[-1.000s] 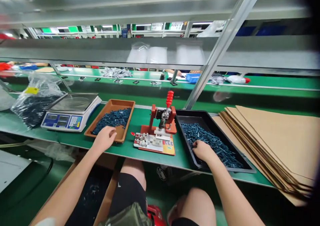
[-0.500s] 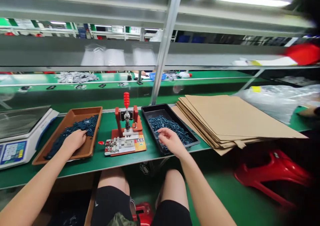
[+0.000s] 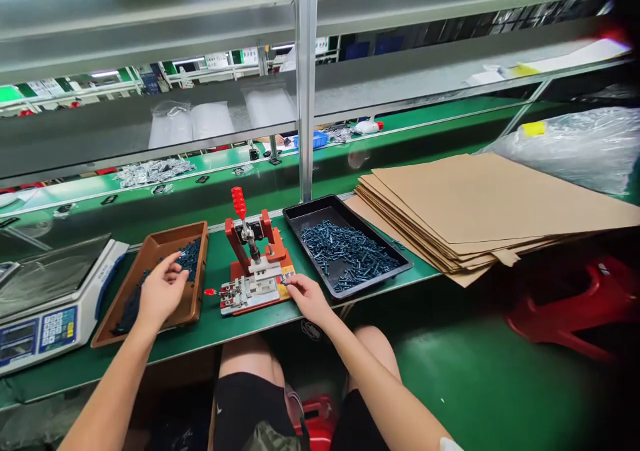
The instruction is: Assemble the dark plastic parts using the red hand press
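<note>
My left hand (image 3: 163,291) is raised over the brown tray (image 3: 199,298), which holds a pile of small dark blue parts (image 3: 189,256). Its thumb and fingers are curled together; whatever is between them is too small to make out. At the right front corner of a red toggle-clamp fixture (image 3: 257,281), my right hand (image 3: 309,299) pinches a small dark blue pin-like part (image 3: 285,281). The fixture's red handle (image 3: 239,202) points up. To its right lies a black tray (image 3: 320,209) with many short dark blue pins (image 3: 350,251).
A digital scale (image 3: 55,304) stands at the left. Flat cardboard sheets (image 3: 475,204) are stacked on the right, overhanging the green table's edge. A metal post (image 3: 306,91) rises behind the fixture. Clear plastic bags (image 3: 575,144) lie at the far right, above a red stool (image 3: 570,311).
My right hand has left the black tray and moved left to the fixture with a small part. My left hand has lifted from the pile in the brown tray. The camera view has tilted.
</note>
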A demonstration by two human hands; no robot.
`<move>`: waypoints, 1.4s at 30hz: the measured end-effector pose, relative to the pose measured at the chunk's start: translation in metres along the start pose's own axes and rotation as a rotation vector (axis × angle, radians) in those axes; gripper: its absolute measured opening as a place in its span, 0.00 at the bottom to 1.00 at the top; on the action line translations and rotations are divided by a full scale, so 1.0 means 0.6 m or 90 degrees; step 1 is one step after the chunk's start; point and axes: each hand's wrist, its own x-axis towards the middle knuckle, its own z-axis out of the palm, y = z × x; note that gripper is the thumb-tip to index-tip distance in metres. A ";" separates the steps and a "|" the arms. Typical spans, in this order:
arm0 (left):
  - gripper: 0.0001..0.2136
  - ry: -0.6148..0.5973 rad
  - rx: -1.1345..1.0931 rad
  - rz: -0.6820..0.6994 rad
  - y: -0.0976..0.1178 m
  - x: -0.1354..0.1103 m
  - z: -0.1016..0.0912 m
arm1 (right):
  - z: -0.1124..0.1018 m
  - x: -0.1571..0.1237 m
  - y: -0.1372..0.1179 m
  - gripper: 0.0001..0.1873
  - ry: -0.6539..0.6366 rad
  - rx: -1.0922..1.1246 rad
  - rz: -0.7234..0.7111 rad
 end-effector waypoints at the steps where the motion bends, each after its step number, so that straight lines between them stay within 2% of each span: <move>1: 0.25 -0.054 -0.039 0.004 0.022 -0.016 0.010 | 0.002 -0.003 0.007 0.09 0.005 -0.012 0.000; 4: 0.18 -0.218 -0.110 0.001 0.071 -0.055 0.051 | 0.003 -0.013 0.016 0.11 0.010 -0.027 0.017; 6: 0.15 -0.279 -0.095 -0.005 0.086 -0.068 0.082 | 0.001 -0.016 0.013 0.09 0.006 -0.061 0.007; 9: 0.12 -0.290 -0.001 0.006 0.093 -0.068 0.121 | -0.003 -0.016 0.007 0.09 0.013 -0.093 -0.008; 13: 0.10 -0.306 0.092 0.048 0.098 -0.058 0.164 | -0.003 -0.011 0.007 0.10 0.027 -0.044 0.026; 18: 0.08 -0.286 0.204 0.167 0.098 -0.058 0.202 | -0.004 -0.011 0.008 0.10 0.022 -0.060 0.024; 21: 0.10 -0.274 0.219 0.220 0.092 -0.065 0.212 | -0.005 -0.012 0.004 0.10 0.023 -0.069 0.012; 25: 0.13 -0.276 0.247 0.239 0.091 -0.073 0.219 | -0.005 -0.012 0.002 0.10 0.027 -0.074 0.018; 29: 0.12 -0.313 0.282 0.191 0.101 -0.065 0.228 | -0.003 -0.012 0.003 0.10 0.023 -0.058 -0.013; 31: 0.13 -0.322 0.277 0.153 0.107 -0.061 0.230 | -0.002 -0.009 0.004 0.10 0.016 -0.033 0.012; 34: 0.15 -0.320 0.256 0.121 0.113 -0.061 0.226 | 0.002 0.001 0.004 0.12 0.006 -0.006 0.066; 39: 0.17 -0.389 0.199 0.188 0.109 -0.060 0.208 | 0.023 0.039 0.001 0.06 -0.047 -0.098 0.036; 42: 0.18 -0.425 0.206 0.199 0.101 -0.054 0.202 | 0.045 0.060 -0.002 0.08 -0.095 -0.112 0.040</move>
